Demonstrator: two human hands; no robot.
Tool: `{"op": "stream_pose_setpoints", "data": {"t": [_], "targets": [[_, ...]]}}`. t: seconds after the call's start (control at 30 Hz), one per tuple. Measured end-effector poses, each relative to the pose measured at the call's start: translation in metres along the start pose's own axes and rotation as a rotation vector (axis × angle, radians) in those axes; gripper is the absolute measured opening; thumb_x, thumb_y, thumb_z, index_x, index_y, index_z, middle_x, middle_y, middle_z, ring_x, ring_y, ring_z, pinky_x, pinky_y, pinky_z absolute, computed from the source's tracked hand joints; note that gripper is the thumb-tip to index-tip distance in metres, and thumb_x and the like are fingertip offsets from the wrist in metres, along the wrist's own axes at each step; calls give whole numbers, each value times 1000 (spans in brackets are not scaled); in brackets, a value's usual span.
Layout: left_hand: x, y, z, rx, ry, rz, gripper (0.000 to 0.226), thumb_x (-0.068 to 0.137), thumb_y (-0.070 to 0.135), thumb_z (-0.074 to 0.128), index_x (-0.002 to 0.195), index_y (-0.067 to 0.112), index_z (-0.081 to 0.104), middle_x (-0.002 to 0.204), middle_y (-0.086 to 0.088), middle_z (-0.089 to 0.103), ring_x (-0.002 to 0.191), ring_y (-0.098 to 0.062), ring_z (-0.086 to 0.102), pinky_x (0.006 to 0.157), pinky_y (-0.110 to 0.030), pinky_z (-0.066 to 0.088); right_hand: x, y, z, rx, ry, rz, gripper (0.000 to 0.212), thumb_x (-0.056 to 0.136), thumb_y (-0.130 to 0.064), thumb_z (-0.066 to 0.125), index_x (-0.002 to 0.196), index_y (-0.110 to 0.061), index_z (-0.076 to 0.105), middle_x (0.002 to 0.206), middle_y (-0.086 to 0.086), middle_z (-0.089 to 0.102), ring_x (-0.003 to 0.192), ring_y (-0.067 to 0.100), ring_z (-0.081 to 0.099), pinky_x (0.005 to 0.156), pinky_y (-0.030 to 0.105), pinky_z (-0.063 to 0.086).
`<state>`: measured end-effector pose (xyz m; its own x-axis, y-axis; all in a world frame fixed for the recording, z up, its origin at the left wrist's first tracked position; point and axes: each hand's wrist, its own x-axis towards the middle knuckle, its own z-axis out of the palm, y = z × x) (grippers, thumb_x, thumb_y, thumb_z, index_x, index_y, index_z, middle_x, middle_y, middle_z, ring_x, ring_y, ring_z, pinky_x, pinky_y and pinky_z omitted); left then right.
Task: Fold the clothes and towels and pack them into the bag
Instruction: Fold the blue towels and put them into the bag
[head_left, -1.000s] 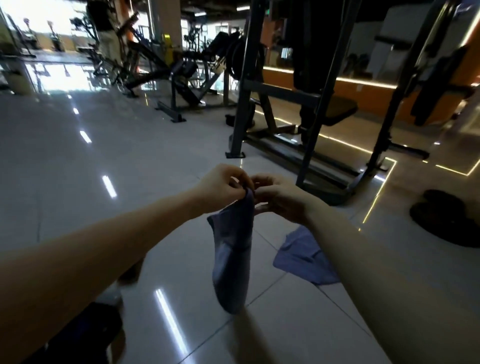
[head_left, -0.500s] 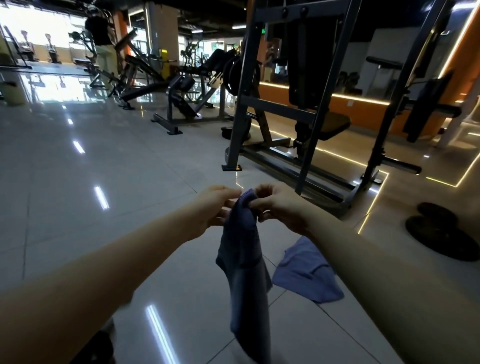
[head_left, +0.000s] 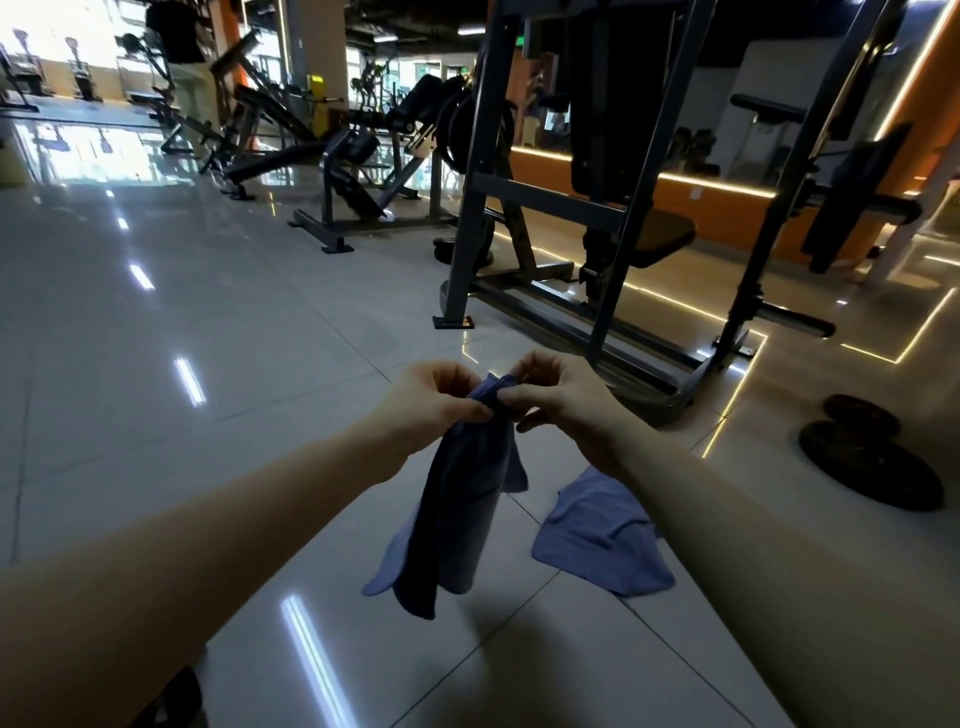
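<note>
Both grips are closed on the top edge of one blue towel (head_left: 462, 509). My left grip (head_left: 441, 400) and my right grip (head_left: 561, 400) sit almost touching, thumbs and fingers pinching the cloth at its upper end. The towel hangs in the air in front of me, above the tiled floor (head_left: 208, 312), bunched into a narrow drape. Its long axis runs up and down, with the held end on top and the loose corners pointing at the floor. A second towel (head_left: 597, 540), also blue, lies crumpled on the floor just right of the hanging one, partly under my right forearm. No bag is in view.

To do this step well, I judge I should slide my grips apart along the top hem until each holds a corner, so the cloth opens flat. Then I can bring corner to corner for a clean half-fold. The bunched layers could hide a twist, so I should feel for a single edge.
</note>
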<state>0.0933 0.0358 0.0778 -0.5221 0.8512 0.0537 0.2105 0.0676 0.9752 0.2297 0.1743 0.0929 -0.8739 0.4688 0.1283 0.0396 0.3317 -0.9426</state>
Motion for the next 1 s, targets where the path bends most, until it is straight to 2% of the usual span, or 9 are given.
{"op": "stream_pose_setpoints", "data": {"t": [0.1,0.2,0.27,0.4,0.5,0.57,0.7,0.83,1.0], "targets": [[-1,0,2,-58,-21,-6,4,88,14,76,91,12,72,90,-11,72,84,-21,67,74,-32,53,-2,-1,0,7,-13,-13,17,93,-11,68,103,0,61,98,20,70,83,20,69,72,28,57],[-1,0,1,-106,-38,-25,11,92,22,72,95,12,75,101,-15,74,93,-23,69,79,-34,54,-4,-1,-2,-4,3,-32,18,94,-11,66,105,3,62,92,12,71,80,17,69,71,27,57],[-2,1,-1,-112,-57,-37,16,95,23,69,100,10,76,101,-13,74,92,-21,69,76,-31,54,-5,0,-6,-23,5,-25,16,95,-8,65,105,3,63,90,10,71,80,19,69,72,28,57],[-5,2,-2,-78,-14,-49,20,99,20,64,101,5,76,90,-10,72,80,-17,68,65,-26,54,-9,1,-13,-124,20,-33,12,95,-6,63,105,-2,68,99,17,71,86,23,68,75,35,56],[-8,3,1,-70,23,-38,19,98,18,65,97,3,76,85,-11,73,75,-16,69,63,-26,56,-12,-5,-12,-183,-11,-40,13,94,-9,65,104,-5,73,97,14,72,88,24,67,70,29,53],[-10,5,4,-61,15,-16,17,97,17,66,94,4,77,87,-13,75,77,-18,71,66,-29,60,-13,-9,-10,-240,-39,-45,12,95,-11,66,103,-8,74,97,10,73,90,22,68,68,24,51],[-13,8,10,9,-31,25,16,97,10,63,94,10,78,93,-16,75,83,-20,72,72,-29,60,-16,-11,-4,-325,21,-60,9,93,-14,69,97,-10,75,88,2,71,77,3,64,64,16,46],[-16,8,11,82,-74,43,19,99,9,59,97,16,77,93,-9,76,91,-21,73,79,-29,60,-19,-10,-4,-321,26,-52,8,92,-13,69,95,-7,73,89,6,71,81,11,66,72,23,49],[-17,9,8,87,-115,69,19,100,8,58,106,12,75,98,-9,76,96,-21,72,85,-32,59,-22,-14,-2,-282,36,-53,9,93,-9,67,99,-3,68,89,9,68,74,7,63,60,14,47]]}}
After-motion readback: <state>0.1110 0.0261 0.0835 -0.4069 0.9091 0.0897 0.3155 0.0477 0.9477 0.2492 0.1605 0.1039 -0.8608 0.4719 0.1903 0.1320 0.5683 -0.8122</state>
